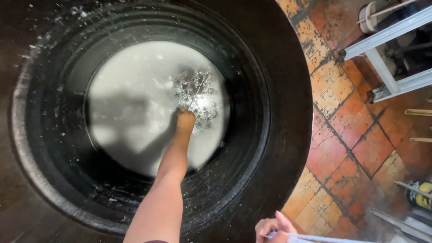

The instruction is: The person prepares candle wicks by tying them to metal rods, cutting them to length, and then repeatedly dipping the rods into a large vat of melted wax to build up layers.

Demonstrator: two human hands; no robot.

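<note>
I look down into a large black round tub (270, 135) with ribbed inner walls. White foamy liquid (135, 103) covers its bottom. My left hand (185, 122) reaches deep into the tub, fingers closed around a thin metal tool (197, 92) whose end sits in a bubbly patch of the liquid. My right hand (271, 228) is outside the tub's rim at the bottom edge of the view, pinching a white strip (324, 238) that runs off to the right.
Worn orange floor tiles (360, 144) lie to the right of the tub. A white metal frame (387, 58) stands at the upper right with a white round container (368, 17) behind it. A yellow-and-black can (418, 194) lies at the lower right.
</note>
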